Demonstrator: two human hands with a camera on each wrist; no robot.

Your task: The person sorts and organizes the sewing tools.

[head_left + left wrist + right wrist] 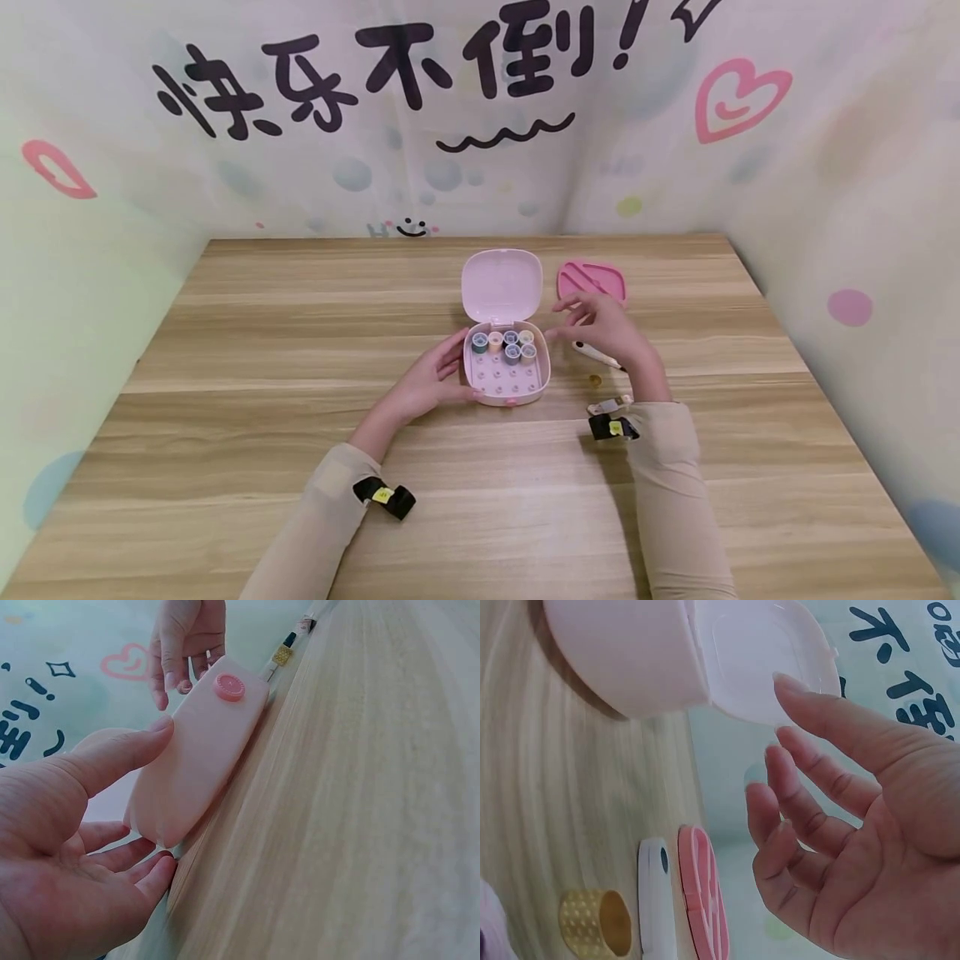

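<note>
A small pink sewing box (530,398) stands with its lid (501,287) raised at the back. Several thread spools (495,342) sit on pegs in its rear part, while bare pegs show toward the front. My left hand (427,387) grips the box's left side; its thumb lies against the front corner, and the other fingers lie along the side. In the left wrist view, a round pink button (229,688) shows on the front wall. Beside the box's right edge, my right hand (603,325) hovers with loosely bent fingers and holds nothing.
A pink compartment tray (611,279) lies behind the right hand. Near that forearm are a white-handled tool (596,354), a gold thimble (595,380) and a small light-coloured item (609,405). A printed cloth (300,175) hangs behind the wooden table (300,292).
</note>
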